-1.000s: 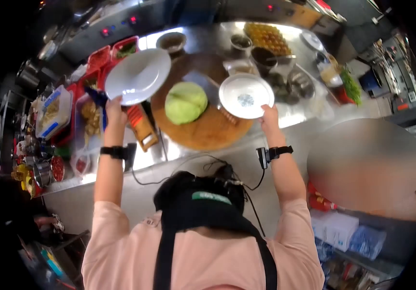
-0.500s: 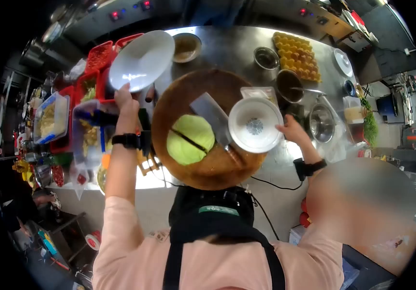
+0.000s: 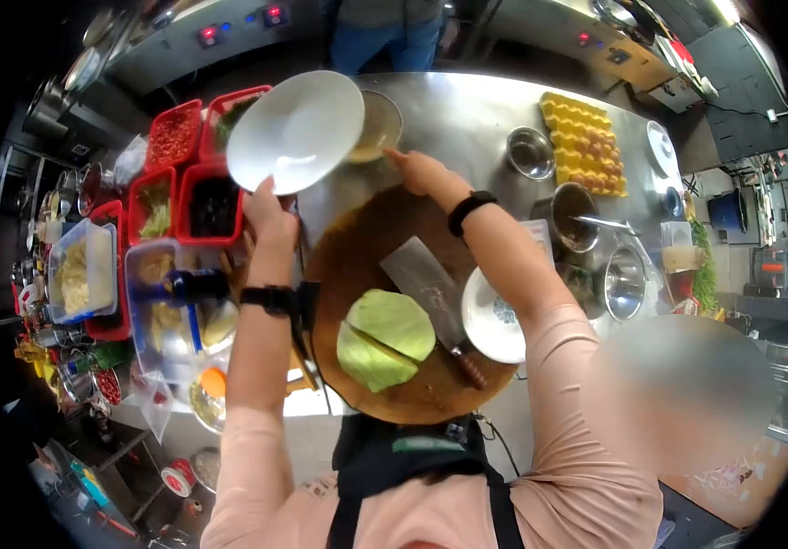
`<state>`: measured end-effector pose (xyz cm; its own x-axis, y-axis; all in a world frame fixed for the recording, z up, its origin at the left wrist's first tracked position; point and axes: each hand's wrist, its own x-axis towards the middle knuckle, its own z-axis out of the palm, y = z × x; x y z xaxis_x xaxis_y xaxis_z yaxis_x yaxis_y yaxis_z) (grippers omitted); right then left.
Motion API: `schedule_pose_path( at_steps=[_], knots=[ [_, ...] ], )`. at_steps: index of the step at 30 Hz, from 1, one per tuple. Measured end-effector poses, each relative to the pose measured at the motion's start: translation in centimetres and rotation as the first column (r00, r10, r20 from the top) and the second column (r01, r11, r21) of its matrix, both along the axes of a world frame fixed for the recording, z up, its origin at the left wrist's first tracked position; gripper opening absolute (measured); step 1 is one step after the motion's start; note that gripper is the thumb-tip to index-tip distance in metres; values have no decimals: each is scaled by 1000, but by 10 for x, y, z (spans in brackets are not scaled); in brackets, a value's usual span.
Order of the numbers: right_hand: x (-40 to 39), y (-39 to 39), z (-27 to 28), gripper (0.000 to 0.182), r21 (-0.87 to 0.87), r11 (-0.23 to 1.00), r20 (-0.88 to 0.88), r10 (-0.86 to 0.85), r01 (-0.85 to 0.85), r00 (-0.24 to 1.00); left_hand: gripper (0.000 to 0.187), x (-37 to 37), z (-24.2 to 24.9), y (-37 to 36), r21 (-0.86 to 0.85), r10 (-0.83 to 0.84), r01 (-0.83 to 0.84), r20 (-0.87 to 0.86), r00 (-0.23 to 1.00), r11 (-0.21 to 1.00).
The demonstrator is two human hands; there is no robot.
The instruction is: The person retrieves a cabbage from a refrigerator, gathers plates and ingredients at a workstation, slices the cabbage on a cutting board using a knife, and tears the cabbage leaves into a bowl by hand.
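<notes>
A large white plate (image 3: 295, 133) is tilted up in my left hand (image 3: 270, 209), whose fingers grip its lower edge. My right hand (image 3: 423, 172) reaches across the board to a shallow bowl (image 3: 378, 128) with brownish contents; its fingers close at the bowl's near rim, and the plate overlaps the bowl's left side. On the round wooden chopping board (image 3: 348, 229) lies a green cabbage (image 3: 385, 339) cut in two, the halves together. Beside it rests a cleaver (image 3: 426, 279). My right arm partly hides a white bowl (image 3: 490, 316) at the board's right edge.
Red tubs (image 3: 174, 137) of chopped ingredients and clear containers (image 3: 83, 270) stand at left. A yellow egg tray (image 3: 586, 142), metal bowls (image 3: 531, 153) and a pot (image 3: 574, 215) with a ladle are at right. Another person (image 3: 385, 37) stands across the steel table.
My right hand has left the white bowl and moved forward and left to the shallow bowl. The plate in my left hand has shifted right in view. Another person has come into view opposite.
</notes>
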<state>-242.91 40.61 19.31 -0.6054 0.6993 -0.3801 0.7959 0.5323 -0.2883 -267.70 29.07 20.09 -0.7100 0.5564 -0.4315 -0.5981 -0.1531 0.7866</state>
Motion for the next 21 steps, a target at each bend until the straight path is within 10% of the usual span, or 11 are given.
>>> schedule_pose_path(
  at_steps=[17,21],
  knots=[
    [122,17,-15,36,124,924,374,-381,361,846,44,31,-59,37,-79,-51,49,-23,998,996],
    [148,-33,66,45,107,938,183,-346,331,920,36,32,-93,50,-147,-33,27,-34,999,989]
  ],
)
